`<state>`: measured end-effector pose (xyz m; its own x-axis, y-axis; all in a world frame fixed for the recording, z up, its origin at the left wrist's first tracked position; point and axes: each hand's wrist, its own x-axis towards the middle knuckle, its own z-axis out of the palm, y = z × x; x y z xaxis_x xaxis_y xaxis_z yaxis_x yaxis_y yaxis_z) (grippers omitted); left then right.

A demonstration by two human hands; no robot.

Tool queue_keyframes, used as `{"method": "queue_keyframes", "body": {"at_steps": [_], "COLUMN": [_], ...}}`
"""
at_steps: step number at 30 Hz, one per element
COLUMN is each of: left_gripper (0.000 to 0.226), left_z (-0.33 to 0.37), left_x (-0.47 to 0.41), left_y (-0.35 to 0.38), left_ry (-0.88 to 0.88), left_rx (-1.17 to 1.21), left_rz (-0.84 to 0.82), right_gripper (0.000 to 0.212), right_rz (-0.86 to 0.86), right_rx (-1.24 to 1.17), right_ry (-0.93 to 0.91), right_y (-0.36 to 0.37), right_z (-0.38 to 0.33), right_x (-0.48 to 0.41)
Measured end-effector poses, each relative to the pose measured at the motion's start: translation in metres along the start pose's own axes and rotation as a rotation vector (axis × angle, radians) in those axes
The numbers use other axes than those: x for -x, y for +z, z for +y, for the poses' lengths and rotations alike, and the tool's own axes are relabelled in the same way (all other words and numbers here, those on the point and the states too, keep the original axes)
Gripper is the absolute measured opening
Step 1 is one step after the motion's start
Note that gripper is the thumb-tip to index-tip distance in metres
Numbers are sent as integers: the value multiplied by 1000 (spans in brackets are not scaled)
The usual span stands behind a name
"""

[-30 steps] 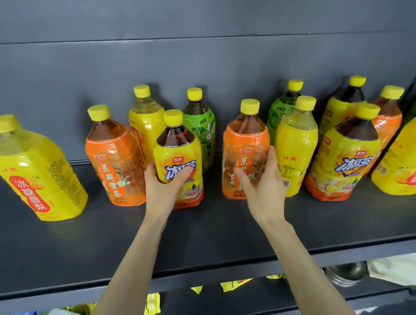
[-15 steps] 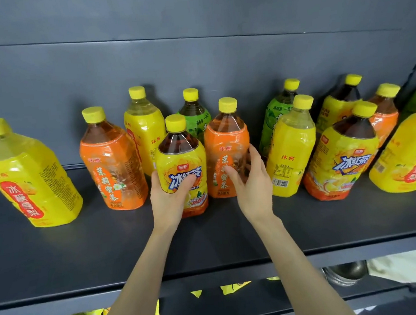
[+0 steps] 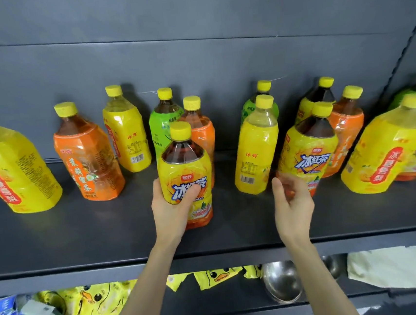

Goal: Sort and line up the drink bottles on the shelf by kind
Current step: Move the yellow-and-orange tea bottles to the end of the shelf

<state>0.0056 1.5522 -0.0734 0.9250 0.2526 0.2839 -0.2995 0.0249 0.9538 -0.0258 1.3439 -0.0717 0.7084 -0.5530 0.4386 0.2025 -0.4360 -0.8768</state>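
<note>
The left hand (image 3: 171,209) grips the lower body of a dark-tea bottle (image 3: 184,169) near the front of the shelf (image 3: 82,233). The right hand (image 3: 292,200) hangs loose and empty, just before a matching bottle (image 3: 308,152). Around them orange bottles (image 3: 88,163), green bottles (image 3: 163,126) and pale yellow bottles (image 3: 254,150) stand mixed — sorting looks barely begun, with most still to do.

It looks like a shop. A dark metal shelf (image 3: 82,233) carries labelled drink bottles (image 3: 89,166), with duck-printed packets (image 3: 93,300) and steel bowls (image 3: 281,281) below.
</note>
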Motion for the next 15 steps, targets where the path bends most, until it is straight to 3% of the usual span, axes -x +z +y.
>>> {"method": "queue_keyframes", "body": {"at_steps": [5, 10, 12, 15], "left_gripper": [62, 61, 52, 49], "left_z": [5, 5, 5, 6], "left_x": [24, 39, 41, 44], "left_y": [40, 64, 68, 73], "left_ry": [6, 12, 20, 28], "left_rx": [-3, -15, -42, -82], "left_rz": [28, 101, 125, 159], "right_gripper": [55, 86, 85, 66], "right_rz": [86, -106, -211, -242], "right_rx": [51, -176, -266, -202], "right_ry": [38, 153, 204, 176], "right_y": [-31, -49, -50, -53], "right_z": [25, 42, 44, 52], "right_x": [-28, -58, -67, -74]}}
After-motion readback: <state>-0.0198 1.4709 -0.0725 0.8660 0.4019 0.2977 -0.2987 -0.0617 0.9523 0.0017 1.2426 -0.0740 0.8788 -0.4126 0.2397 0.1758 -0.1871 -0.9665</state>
